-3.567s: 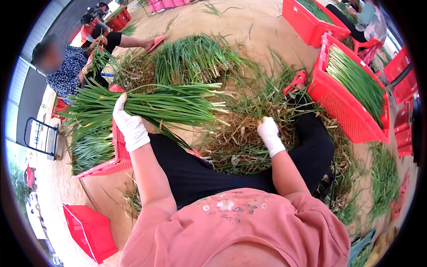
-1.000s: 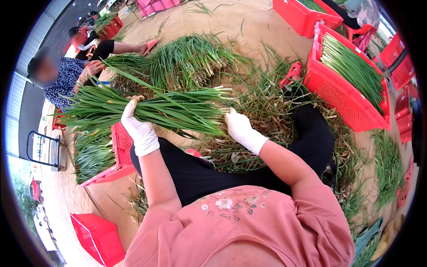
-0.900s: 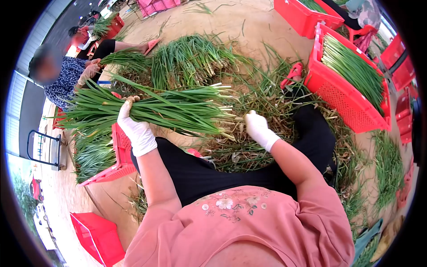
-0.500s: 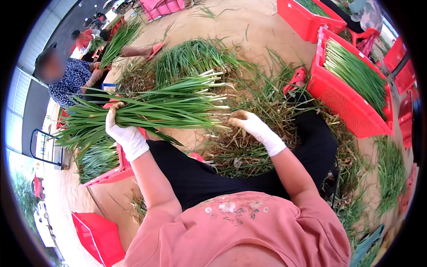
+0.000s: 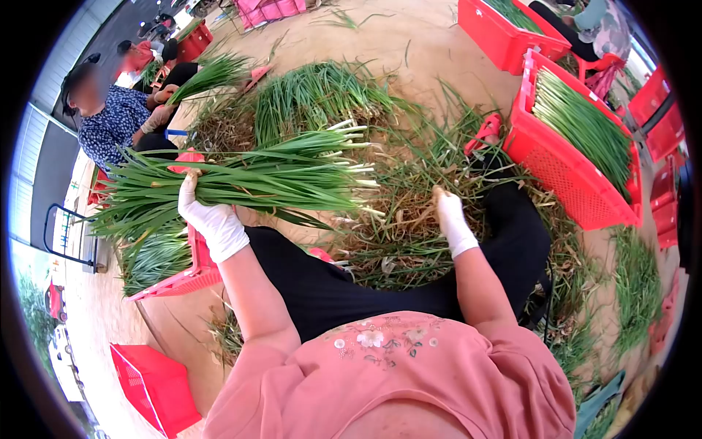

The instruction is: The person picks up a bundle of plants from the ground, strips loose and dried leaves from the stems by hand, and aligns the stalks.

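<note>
My left hand (image 5: 212, 219), in a white glove with bare fingertips, is closed around a large bunch of green garlic (image 5: 278, 175). The bunch lies sideways, long leaves to the left and white stem ends to the right. My right hand (image 5: 451, 216), gloved the same way, is apart from the stems, above a heap of dry brown leaves and peelings (image 5: 398, 234). Its fingers are curled together; whatever they may hold is too small to make out.
Untrimmed greens (image 5: 314, 102) lie in a pile ahead. A red crate (image 5: 570, 175) of neat stalks stands at right, another crate (image 5: 186, 274) by my left knee. A red bin (image 5: 157, 388) is at lower left. A co-worker (image 5: 117, 121) holding greens sits at left.
My right hand has moved right, away from the white stem ends, and its fingers have drawn together. The left hand keeps the bunch nearly in place. The co-worker's greens have been lowered.
</note>
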Motion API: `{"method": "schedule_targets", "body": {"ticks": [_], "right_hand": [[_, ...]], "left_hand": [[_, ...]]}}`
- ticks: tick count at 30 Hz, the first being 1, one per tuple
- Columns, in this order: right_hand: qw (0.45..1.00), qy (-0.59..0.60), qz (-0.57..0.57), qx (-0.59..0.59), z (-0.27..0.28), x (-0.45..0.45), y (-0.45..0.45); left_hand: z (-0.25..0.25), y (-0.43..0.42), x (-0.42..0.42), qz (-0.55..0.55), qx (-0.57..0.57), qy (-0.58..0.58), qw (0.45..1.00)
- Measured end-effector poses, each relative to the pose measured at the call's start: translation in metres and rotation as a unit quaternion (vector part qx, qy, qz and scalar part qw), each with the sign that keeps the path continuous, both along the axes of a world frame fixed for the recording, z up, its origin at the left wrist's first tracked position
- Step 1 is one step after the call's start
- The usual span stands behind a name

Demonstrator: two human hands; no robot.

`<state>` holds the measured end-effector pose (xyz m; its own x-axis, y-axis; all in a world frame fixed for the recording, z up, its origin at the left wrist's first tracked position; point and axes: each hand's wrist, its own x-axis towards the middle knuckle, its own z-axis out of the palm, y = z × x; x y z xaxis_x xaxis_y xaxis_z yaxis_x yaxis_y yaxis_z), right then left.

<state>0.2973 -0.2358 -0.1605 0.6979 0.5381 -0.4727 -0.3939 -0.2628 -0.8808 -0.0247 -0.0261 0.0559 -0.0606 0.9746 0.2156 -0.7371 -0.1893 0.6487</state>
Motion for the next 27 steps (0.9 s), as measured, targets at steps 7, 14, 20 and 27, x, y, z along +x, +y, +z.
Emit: {"method": "schedule_targets", "body": {"ticks": [7,14,20,27], "right_hand": [[0.954,-0.177,0.203,0.134,0.077,-0.044,0.031],[0.954,0.167,0.169,0.183,0.087,-0.106,0.081],[0.973,0.074,0.158,0.150,0.054,-0.105,0.074],[0.917,-0.332,0.130,0.179,0.048,-0.103,0.064]], "left_hand": [[0.002,0.003,-0.008,0.035,0.018,-0.012,0.999],[0.001,-0.013,0.008,-0.016,0.027,-0.006,1.000],[-0.005,-0.012,0.004,-0.025,0.031,0.003,0.999],[-0.015,0.002,-0.005,-0.034,0.023,-0.002,0.999]]}}
